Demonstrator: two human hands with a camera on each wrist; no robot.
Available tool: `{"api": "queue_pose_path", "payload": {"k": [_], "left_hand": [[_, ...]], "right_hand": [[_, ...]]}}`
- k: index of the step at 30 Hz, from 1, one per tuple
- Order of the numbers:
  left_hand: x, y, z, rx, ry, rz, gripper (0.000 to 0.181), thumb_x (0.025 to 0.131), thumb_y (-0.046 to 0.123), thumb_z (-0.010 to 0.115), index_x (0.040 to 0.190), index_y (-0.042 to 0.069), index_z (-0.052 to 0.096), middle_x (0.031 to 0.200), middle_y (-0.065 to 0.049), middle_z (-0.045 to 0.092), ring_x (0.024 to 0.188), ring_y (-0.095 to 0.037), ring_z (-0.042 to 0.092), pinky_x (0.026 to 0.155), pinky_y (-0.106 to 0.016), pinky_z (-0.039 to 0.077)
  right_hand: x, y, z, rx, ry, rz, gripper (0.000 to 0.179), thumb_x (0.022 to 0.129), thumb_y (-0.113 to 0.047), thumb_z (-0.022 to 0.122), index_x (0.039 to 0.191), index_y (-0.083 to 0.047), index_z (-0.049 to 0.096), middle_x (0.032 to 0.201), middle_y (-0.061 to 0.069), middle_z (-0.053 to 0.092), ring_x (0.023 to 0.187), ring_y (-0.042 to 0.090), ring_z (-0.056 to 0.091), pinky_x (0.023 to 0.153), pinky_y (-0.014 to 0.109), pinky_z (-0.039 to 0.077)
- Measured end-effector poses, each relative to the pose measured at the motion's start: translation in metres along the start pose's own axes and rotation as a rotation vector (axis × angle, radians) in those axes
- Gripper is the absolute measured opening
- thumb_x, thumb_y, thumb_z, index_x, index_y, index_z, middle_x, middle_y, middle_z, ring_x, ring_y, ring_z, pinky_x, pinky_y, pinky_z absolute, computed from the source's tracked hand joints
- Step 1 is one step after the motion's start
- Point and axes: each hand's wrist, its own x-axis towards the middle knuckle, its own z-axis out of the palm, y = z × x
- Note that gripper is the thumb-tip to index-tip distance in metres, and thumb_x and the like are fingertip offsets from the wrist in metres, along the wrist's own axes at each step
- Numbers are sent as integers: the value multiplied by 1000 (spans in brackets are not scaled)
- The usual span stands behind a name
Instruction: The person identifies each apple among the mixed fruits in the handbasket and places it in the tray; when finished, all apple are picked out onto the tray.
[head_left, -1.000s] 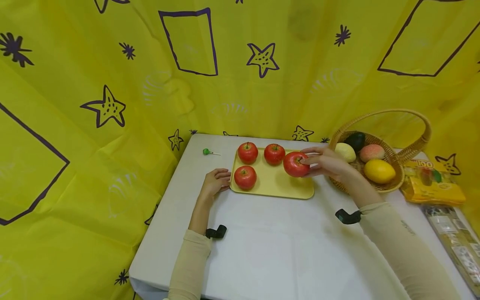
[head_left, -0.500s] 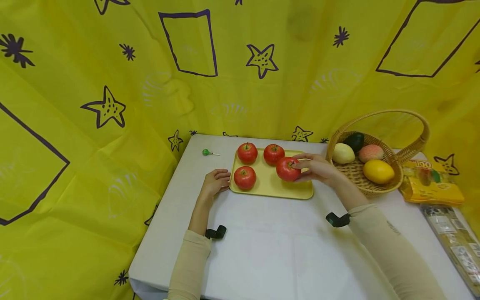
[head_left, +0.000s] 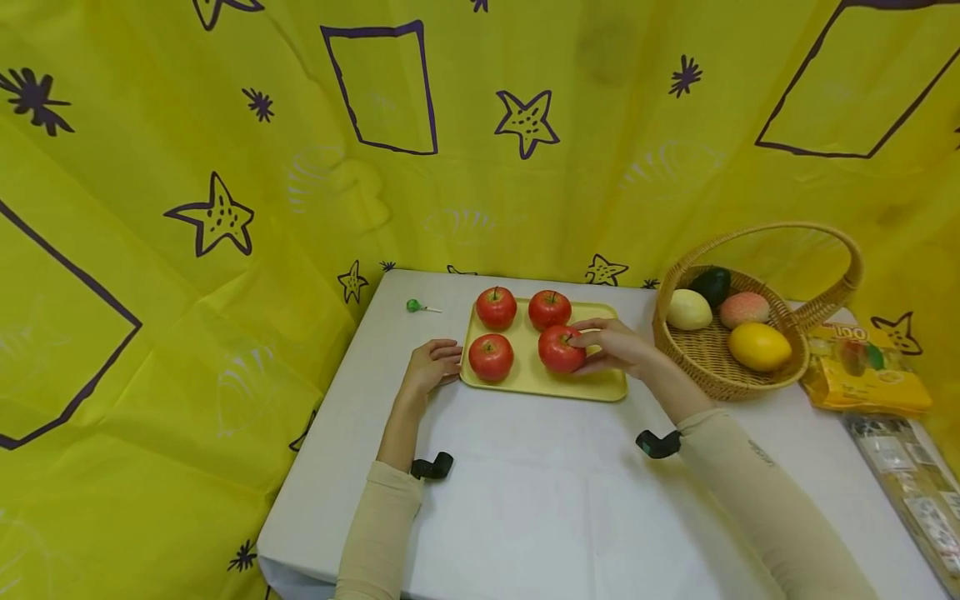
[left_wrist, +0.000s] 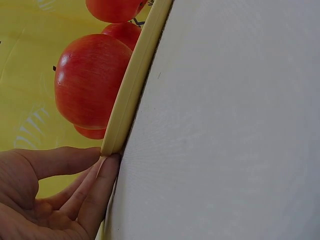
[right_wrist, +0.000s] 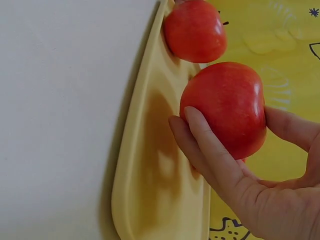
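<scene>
My right hand (head_left: 617, 345) grips a red apple (head_left: 562, 349) between thumb and fingers. In the right wrist view that apple (right_wrist: 225, 107) hangs just above the yellow tray (right_wrist: 132, 200), its shadow on the tray floor. Three more red apples stand on the tray (head_left: 543, 388): one at back left (head_left: 496, 308), one at back middle (head_left: 550, 309) and one at front left (head_left: 491, 357). At the tray's left end, my left hand (head_left: 432, 367) holds the rim. The left wrist view shows the thumb and fingers of this hand (left_wrist: 60, 195) pinching the tray edge (left_wrist: 131, 95).
Right of the tray stands a wicker basket (head_left: 723, 385) with a lemon (head_left: 760, 347), a peach (head_left: 744, 310), a pale fruit (head_left: 688, 310) and a dark green fruit (head_left: 712, 286). Beyond are a yellow packet (head_left: 870, 371) and a clear package (head_left: 911, 483). A green lollipop (head_left: 414, 306) lies back left.
My right hand has carried the apple left and down over the tray, away from the basket. The left hand has stayed at the tray's left end.
</scene>
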Motion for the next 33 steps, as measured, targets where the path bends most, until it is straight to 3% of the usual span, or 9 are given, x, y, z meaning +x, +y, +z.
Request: {"api": "queue_pose_path", "payload": {"k": [13, 23, 33], "left_hand": [[-2, 2, 2, 5, 2, -9, 55, 88, -16, 66, 141, -3, 57, 134, -21, 67, 112, -26, 70, 85, -34, 62], [-2, 2, 1, 3, -2, -9, 55, 88, -16, 66, 140, -2, 58, 132, -19, 69, 110, -25, 71, 83, -32, 62], [-1, 1, 1, 11, 1, -11, 54, 89, -15, 67, 140, -1, 58, 132, -18, 69, 109, -25, 71, 84, -33, 62]], "right_hand": [[10, 9, 7, -6, -21, -2, 67, 104, -11, 58, 160, 6, 24, 157, 34, 32, 108, 49, 68, 93, 52, 58], [13, 13, 8, -22, -24, 52, 67, 108, -19, 56, 162, 2, 23, 157, 33, 35, 99, 49, 72, 90, 53, 59], [10, 17, 12, -109, -26, 12, 79, 104, -25, 65, 164, -1, 20, 153, 35, 43, 95, 44, 75, 84, 50, 62]]}}
